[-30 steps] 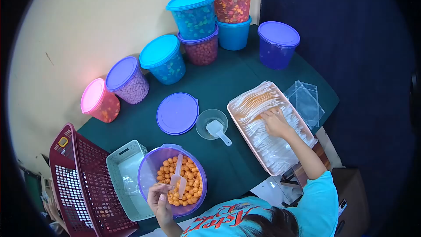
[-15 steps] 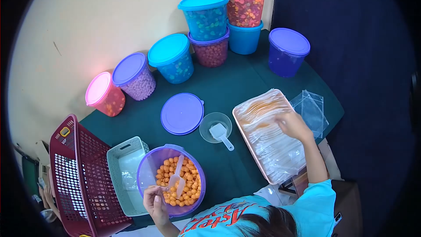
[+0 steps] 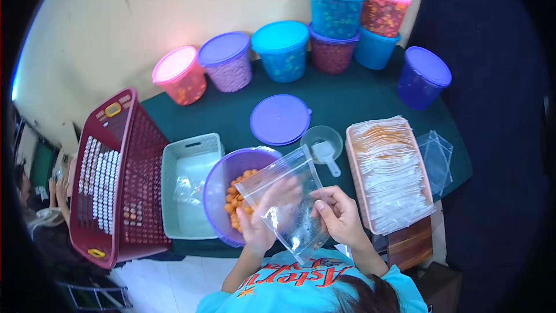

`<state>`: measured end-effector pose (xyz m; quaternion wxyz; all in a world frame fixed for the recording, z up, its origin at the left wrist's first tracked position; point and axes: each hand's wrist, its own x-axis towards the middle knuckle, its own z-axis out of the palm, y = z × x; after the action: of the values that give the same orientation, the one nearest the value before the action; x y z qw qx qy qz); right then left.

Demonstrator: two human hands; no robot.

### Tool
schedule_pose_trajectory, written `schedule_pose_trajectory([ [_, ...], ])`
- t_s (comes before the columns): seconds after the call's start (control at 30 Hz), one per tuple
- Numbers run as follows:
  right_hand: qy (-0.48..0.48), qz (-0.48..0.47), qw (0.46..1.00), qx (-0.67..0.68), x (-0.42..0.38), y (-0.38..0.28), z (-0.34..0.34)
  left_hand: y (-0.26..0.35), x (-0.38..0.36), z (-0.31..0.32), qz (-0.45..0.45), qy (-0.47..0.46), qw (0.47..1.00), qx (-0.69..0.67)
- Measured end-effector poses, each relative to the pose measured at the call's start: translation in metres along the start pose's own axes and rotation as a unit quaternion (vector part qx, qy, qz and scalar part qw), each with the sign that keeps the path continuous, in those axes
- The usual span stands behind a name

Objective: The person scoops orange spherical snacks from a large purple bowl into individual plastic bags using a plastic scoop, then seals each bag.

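Note:
A clear zip bag (image 3: 292, 211) is held up in front of the shirt, its white-striped zip edge at the upper left. My right hand (image 3: 341, 214) pinches the bag's right side between thumb and fingers. Behind the bag is my left hand (image 3: 260, 223), fingers spread and partly seen through the plastic. The purple tub (image 3: 215, 197) of orange balls (image 3: 233, 200) stands beside my left hand, partly covered by the bag. To the right, a pink tray (image 3: 354, 179) holds a long row of flat packets (image 3: 388, 168).
A clear bowl with a white scoop (image 3: 324, 152) and a purple lid (image 3: 280, 119) lie beyond the bag. A pale green basket (image 3: 194, 197) and a maroon basket (image 3: 145, 197) stand left. Lidded tubs (image 3: 281, 52) line the back. Another person's hands (image 3: 58, 191) show far left.
The view has shifted. My right hand has left the packet tray and come to the middle, now with a clear bag. My left hand has moved from the tub's edge to behind the bag, fingers spread.

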<state>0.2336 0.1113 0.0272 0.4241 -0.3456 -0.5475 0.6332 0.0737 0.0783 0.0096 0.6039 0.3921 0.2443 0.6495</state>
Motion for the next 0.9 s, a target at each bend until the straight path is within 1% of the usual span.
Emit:
schedule_pose_trajectory([
  [0.03,-0.017,0.020,1.000,-0.011,0.000,0.004,0.007,-0.001,-0.001,-0.005,-0.005,-0.019,0.999,-0.046],
  [0.07,-0.028,0.023,0.999,-0.008,-0.001,0.008,0.014,0.001,-0.003,-0.008,0.000,-0.009,0.999,-0.042],
  [0.13,-0.037,0.004,0.997,-0.062,-0.002,0.015,0.025,0.006,-0.007,-0.014,-0.026,-0.007,0.991,-0.129],
  [0.17,-0.044,0.005,0.997,-0.062,-0.003,0.018,0.030,0.009,-0.007,-0.013,-0.022,-0.002,0.992,-0.128],
  [0.23,-0.040,-0.036,0.990,-0.130,-0.005,0.024,0.040,0.015,-0.008,-0.010,0.012,-0.016,0.986,-0.167],
  [0.27,-0.042,-0.001,0.989,-0.138,-0.006,0.023,0.046,0.018,-0.010,-0.013,0.008,-0.020,0.986,-0.165],
  [0.3,-0.044,-0.002,0.989,-0.140,-0.007,0.026,0.050,0.022,-0.012,-0.018,0.011,-0.019,0.986,-0.165],
  [0.37,-0.060,-0.054,0.978,-0.194,-0.007,0.032,0.057,0.030,-0.016,-0.028,0.006,-0.034,0.994,-0.104],
  [0.43,-0.044,-0.058,0.972,-0.224,0.002,0.009,0.067,0.035,-0.019,-0.041,0.004,-0.036,0.994,-0.099],
  [0.47,0.025,-0.151,0.940,-0.305,0.007,0.005,0.070,0.036,-0.021,-0.047,0.006,-0.058,0.995,-0.084],
  [0.5,0.094,-0.236,0.890,-0.378,0.009,0.001,0.075,0.038,-0.027,-0.052,0.004,-0.076,0.995,-0.070],
  [0.53,0.099,-0.255,0.884,-0.378,0.011,-0.006,0.081,0.041,-0.028,-0.055,-0.004,-0.080,0.994,-0.071],
  [0.57,0.082,-0.289,0.871,-0.387,0.013,-0.010,0.086,0.045,-0.031,-0.056,-0.008,-0.076,0.994,-0.074],
  [0.63,0.077,-0.336,0.823,-0.452,0.016,-0.022,0.108,0.053,-0.036,-0.056,-0.058,-0.100,0.989,-0.092],
  [0.67,0.077,-0.334,0.824,-0.452,0.019,-0.021,0.118,0.055,-0.039,-0.059,-0.060,-0.098,0.989,-0.092],
  [0.73,0.032,-0.372,0.794,-0.481,0.022,-0.018,0.134,0.060,-0.045,-0.065,-0.066,-0.091,0.989,-0.099],
  [0.9,0.045,-0.410,0.781,-0.468,0.026,0.008,0.155,0.071,-0.059,-0.077,-0.070,-0.075,0.988,-0.115],
])
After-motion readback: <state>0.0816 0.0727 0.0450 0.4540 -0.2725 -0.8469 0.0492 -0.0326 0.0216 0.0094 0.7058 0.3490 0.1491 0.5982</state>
